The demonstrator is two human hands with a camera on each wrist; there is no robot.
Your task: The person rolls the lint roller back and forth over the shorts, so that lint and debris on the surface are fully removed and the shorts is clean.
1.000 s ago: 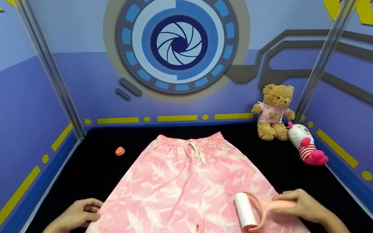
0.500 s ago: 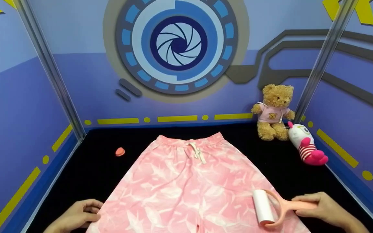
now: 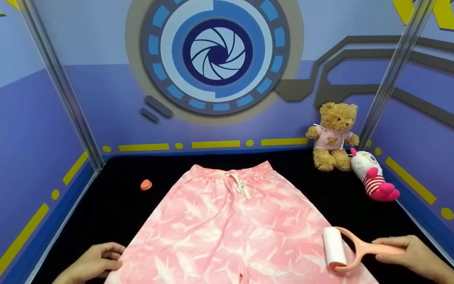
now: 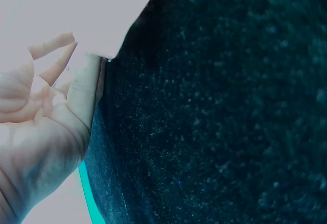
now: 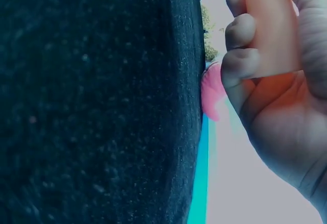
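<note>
Pink drawstring pants (image 3: pixel 215 221) with a white shark-like print lie flat on the black cloth, their lower end outside the head view. My left hand (image 3: pixel 93 262) is at their left edge, pinching the fabric between thumb and fingers; the left wrist view shows the thumb (image 4: pixel 84 89) against the cloth's edge. My right hand (image 3: pixel 412 254) grips the peach handle of a lint roller (image 3: pixel 334 246). Its white roll rests over the right leg near the side edge. In the right wrist view the fingers (image 5: pixel 240 63) curl round the handle (image 5: pixel 276 35).
A small peach heart-shaped piece (image 3: pixel 146 184) lies left of the waistband. At the back right a teddy bear (image 3: pixel 335 138) sits beside a pink-and-white plush toy (image 3: pixel 373 177). Blue-purple panels (image 3: pixel 93 102) enclose the black tabletop (image 3: pixel 124 205) on three sides.
My right hand has drawn the lint roller to the right across the pants, from the middle of the right leg to its outer edge. The left hand has stayed in place.
</note>
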